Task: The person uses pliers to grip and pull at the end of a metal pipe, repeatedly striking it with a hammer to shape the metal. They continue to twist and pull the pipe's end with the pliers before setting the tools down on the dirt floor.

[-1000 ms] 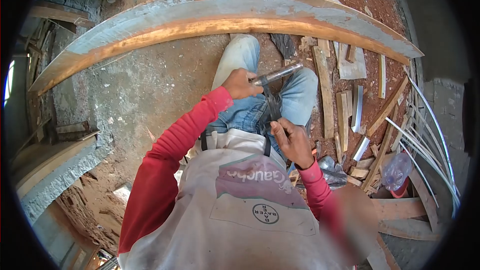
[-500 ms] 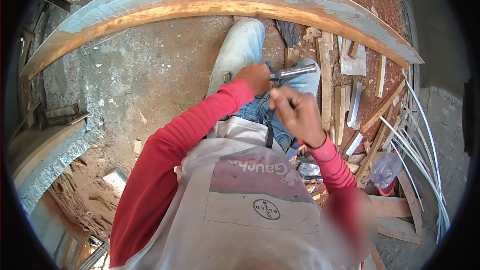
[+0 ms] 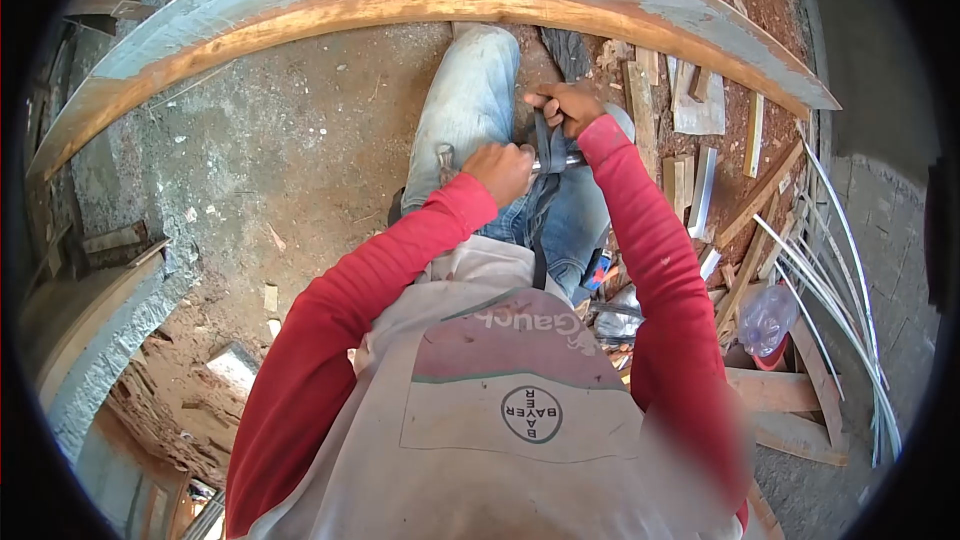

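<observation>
My left hand (image 3: 500, 172) is closed around a hammer (image 3: 575, 159) lying crosswise over my lap. The metal head (image 3: 445, 155) shows at the left of my fist, and the shiny handle sticks out to the right. A dark, flat strip (image 3: 551, 150), rubber or cloth, loops over the handle beside my left knuckles and hangs down between my legs. Above the handle, my right hand (image 3: 568, 106) is closed on the upper end of this strip. Part of the handle is hidden behind the strip and my right sleeve.
A long board (image 3: 400, 10) on edge curves across in front of my knees. Wood offcuts (image 3: 640, 105) lie to the right, with thin white strips (image 3: 840, 280) and a clear plastic bag (image 3: 767, 318) farther out. A concrete ledge (image 3: 120, 325) stands at the left.
My right hand has moved up and forward, from beside the handle to above it, and now pulls the dark strip upward. My left hand has shifted slightly, still holding the hammer.
</observation>
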`<action>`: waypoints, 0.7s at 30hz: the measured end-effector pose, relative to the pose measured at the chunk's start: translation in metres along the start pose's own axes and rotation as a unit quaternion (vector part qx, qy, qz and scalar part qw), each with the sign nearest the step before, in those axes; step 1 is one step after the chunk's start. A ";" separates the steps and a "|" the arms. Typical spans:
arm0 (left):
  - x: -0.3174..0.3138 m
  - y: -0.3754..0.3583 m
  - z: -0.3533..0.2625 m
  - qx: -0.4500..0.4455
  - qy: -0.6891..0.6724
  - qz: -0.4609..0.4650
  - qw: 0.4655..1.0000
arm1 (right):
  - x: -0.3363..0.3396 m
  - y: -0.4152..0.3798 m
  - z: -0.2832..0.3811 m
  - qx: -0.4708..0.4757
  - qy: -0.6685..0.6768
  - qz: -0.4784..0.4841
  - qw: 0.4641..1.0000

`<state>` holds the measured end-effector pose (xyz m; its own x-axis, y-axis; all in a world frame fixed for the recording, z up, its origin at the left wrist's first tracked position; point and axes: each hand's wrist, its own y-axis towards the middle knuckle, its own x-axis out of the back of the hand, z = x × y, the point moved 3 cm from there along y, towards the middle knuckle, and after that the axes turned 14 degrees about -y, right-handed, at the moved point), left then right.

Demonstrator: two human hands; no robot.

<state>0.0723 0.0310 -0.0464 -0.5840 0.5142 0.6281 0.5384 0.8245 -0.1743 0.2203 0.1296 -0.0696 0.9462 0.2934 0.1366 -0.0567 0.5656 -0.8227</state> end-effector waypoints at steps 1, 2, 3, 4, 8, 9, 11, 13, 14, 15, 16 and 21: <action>-0.004 -0.006 0.001 -0.008 -0.006 0.003 1.000 | 0.003 0.014 -0.023 -0.051 0.083 0.044 0.994; -0.004 -0.010 0.000 -0.008 -0.006 0.006 1.000 | 0.003 0.024 -0.041 -0.097 0.166 0.086 0.978; -0.001 -0.012 0.000 -0.004 -0.020 0.015 1.000 | 0.006 0.031 -0.052 -0.095 0.170 0.085 0.977; 0.001 -0.015 -0.002 -0.001 -0.035 0.025 0.999 | 0.006 0.033 -0.063 -0.130 0.205 0.103 0.965; 0.012 -0.022 -0.007 -0.040 -0.089 0.012 0.995 | 0.011 0.026 -0.072 -0.172 0.273 0.126 0.938; 0.013 -0.023 -0.005 -0.062 -0.092 0.023 0.994 | 0.010 0.025 -0.071 -0.171 0.278 0.124 0.937; 0.010 -0.024 -0.005 -0.085 -0.094 0.035 0.991 | 0.010 0.026 -0.068 -0.161 0.244 0.111 0.950; 0.012 -0.024 -0.004 -0.091 -0.104 0.026 0.990 | 0.007 0.019 -0.065 -0.162 0.251 0.122 0.947; 0.012 -0.024 -0.004 -0.093 -0.100 0.028 0.990 | 0.005 0.015 -0.064 -0.165 0.255 0.133 0.944; 0.013 -0.024 -0.005 -0.082 -0.115 0.028 0.990 | 0.007 0.003 -0.057 -0.162 0.257 0.133 0.943; 0.016 -0.024 -0.006 -0.070 -0.129 0.026 0.989 | 0.012 -0.014 -0.041 -0.122 0.172 0.153 0.965; 0.036 -0.022 -0.015 -0.062 -0.174 0.038 0.982 | 0.089 -0.100 0.050 0.008 -0.528 0.208 0.823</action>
<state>0.0485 0.0276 -0.0081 -0.7005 0.6402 0.3155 0.6454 0.7569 -0.1029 0.2942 0.1375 0.0523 0.0398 0.9660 0.2555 -0.3188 0.2546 -0.9130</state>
